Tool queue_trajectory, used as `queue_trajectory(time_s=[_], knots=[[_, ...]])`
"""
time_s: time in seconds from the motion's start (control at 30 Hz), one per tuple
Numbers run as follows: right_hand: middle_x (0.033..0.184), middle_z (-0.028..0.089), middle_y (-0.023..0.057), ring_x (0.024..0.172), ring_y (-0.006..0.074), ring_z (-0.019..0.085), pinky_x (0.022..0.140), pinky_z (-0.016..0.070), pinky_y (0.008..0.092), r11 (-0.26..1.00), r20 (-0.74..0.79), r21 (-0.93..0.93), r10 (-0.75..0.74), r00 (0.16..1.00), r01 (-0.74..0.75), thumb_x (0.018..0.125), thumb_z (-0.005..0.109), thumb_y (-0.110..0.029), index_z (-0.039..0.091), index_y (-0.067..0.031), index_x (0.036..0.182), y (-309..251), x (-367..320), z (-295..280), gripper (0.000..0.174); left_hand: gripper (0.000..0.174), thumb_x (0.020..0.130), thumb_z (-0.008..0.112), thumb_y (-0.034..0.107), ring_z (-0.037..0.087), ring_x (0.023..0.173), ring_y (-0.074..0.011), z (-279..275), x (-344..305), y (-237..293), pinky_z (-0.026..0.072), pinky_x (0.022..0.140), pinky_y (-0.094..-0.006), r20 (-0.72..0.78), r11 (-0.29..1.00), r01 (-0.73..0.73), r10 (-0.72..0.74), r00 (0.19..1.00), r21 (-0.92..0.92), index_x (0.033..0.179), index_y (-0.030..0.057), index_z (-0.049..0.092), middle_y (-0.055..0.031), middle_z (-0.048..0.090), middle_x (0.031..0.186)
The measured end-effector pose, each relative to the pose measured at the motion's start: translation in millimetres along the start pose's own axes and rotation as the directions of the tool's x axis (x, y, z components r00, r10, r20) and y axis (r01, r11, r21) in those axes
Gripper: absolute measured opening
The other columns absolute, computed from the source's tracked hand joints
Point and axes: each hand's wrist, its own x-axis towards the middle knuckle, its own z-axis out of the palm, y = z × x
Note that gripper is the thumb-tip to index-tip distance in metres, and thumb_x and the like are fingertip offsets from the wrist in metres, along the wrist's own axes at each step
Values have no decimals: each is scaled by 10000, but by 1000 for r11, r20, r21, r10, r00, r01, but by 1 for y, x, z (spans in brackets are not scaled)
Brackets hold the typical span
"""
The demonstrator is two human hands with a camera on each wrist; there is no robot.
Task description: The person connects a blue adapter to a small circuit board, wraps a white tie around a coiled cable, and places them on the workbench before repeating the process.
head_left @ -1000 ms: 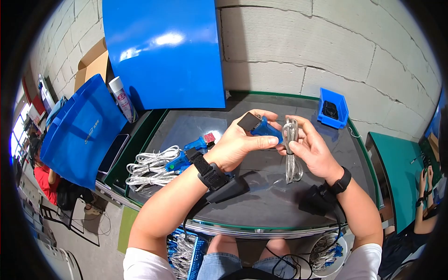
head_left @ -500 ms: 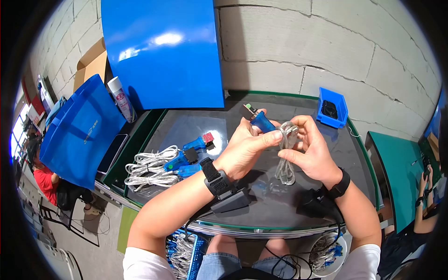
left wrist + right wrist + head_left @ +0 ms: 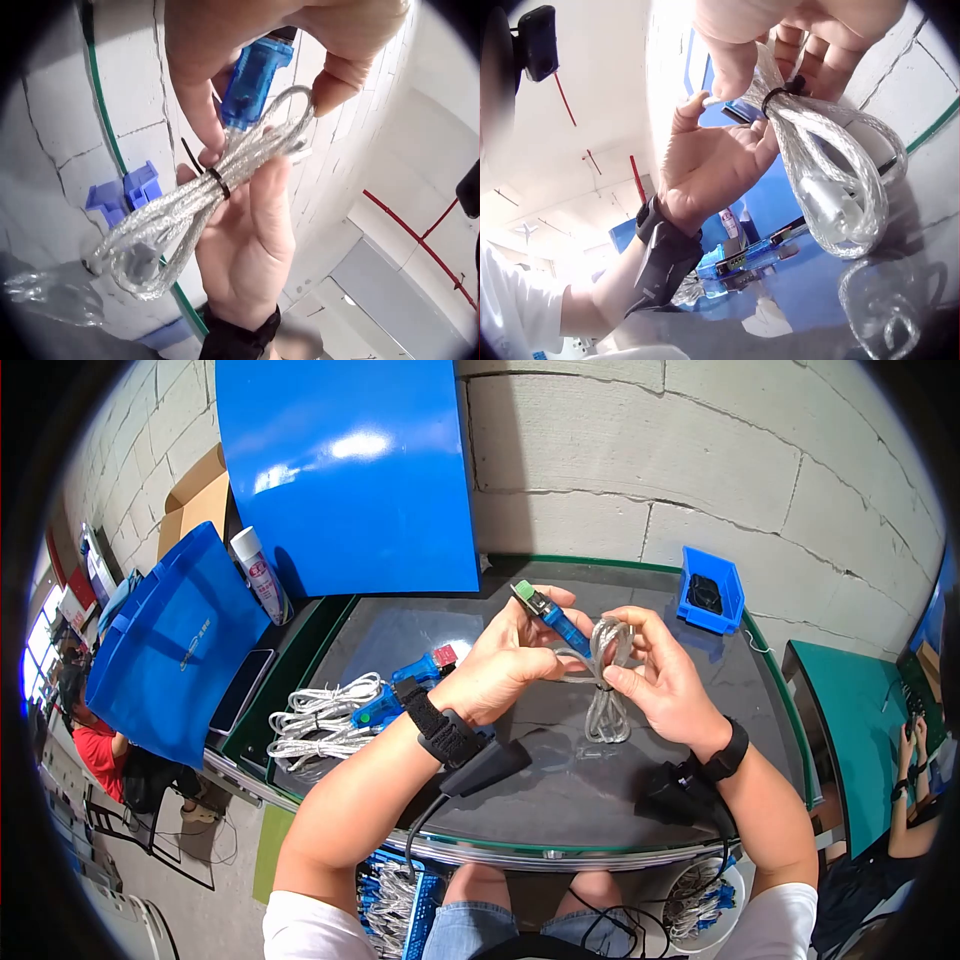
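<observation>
Between the right fingers (image 3: 640, 628) hangs the coiled cable (image 3: 603, 715).

Head above, wrists close, common cable (image 3: 604, 708)

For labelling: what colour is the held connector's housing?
Translucent blue connector housing, clearest in the left wrist view.

table (image 3: 560, 800): dark top (green rim) | left: cable bundles (image 3: 320, 725) | far right: blue bin (image 3: 712, 622)
</observation>
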Motion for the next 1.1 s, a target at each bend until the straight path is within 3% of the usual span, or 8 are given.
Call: queue_trajectory(time_s=[0.13, 0.2, 0.33, 0.4, 0.63, 0.73, 0.8, 1.1], knots=[[1128, 506, 91, 1007, 141, 538, 763, 516, 260, 994, 4, -109, -17, 1000, 17, 868, 570, -9, 422, -25, 1294, -4, 0, 3, 452, 642, 619, 513, -81, 534, 1060, -195, 3, -2, 8, 480, 867, -335, -20, 993, 24, -22, 1000, 114, 1235, 54, 392, -108, 553, 1108], [1134, 496, 92, 1010, 154, 542, 767, 519, 265, 983, 9, -178, -53, 999, 54, 866, 569, -8, 441, -22, 1285, -9, 0, 4, 439, 535, 709, 597, -59, 533, 1016, -155, 5, -3, 7, 494, 832, -310, 24, 988, -57, 54, 998, 140, 1191, 27, 384, -90, 557, 1055], [1136, 474, 87, 1015, 172, 547, 766, 530, 273, 920, 71, -351, -161, 984, 176, 860, 565, -1, 474, -20, 1262, -14, 3, 3, 412, 513, 735, 643, -23, 565, 930, -132, 18, -6, 8, 502, 795, -290, -18, 977, -112, 118, 993, 179, 1180, 25, 391, -63, 577, 1002], [1128, 476, 84, 1009, 169, 545, 766, 531, 270, 939, 72, -301, -152, 986, 167, 859, 564, 2, 471, -25, 1267, -12, 3, 3, 419, 500, 752, 676, 14, 581, 849, -116, 17, -5, 10, 509, 763, -277, -1, 978, -108, 110, 994, 178, 1168, 23, 399, -38, 588, 951], [1118, 484, 75, 977, 161, 538, 747, 533, 261, 979, 15, -170, -111, 994, 112, 837, 593, 7, 476, -42, 1237, -2, 2, 2, 419, 434, 726, 667, -1, 563, 922, -112, 12, -6, 10, 485, 791, -265, -39, 970, -86, 97, 995, 226, 1110, 79, 481, -23, 573, 978], [1105, 506, 66, 968, 145, 536, 722, 535, 257, 967, 6, -243, -74, 997, 73, 815, 638, -15, 489, -50, 1200, -7, 2, 1, 414, 343, 720, 662, 17, 559, 947, -138, 13, -6, 10, 470, 817, -283, -42, 957, -89, 105, 994, 277, 1034, 63, 533, -52, 571, 1012], [1089, 518, 63, 952, 138, 541, 712, 536, 256, 965, -3, -244, -101, 995, 98, 807, 653, -26, 496, -53, 1187, -4, 2, 3, 412, 273, 710, 655, 20, 553, 980, -173, 12, -3, 5, 452, 854, -309, 21, 925, -231, 236, 971, 303, 969, 47, 570, -92, 568, 1049], [946, 573, 58, 821, 110, 591, 641, 537, 251, 961, -111, -241, -167, 980, 137, 805, 667, -58, 514, -29, 1034, -9, 1, 10, 277, 245, 707, 647, 11, 559, 984, -180, 15, -2, 4, 457, 883, -345, 66, 947, -236, 227, 972, 220, 938, 30, 568, -98, 578, 1029]])
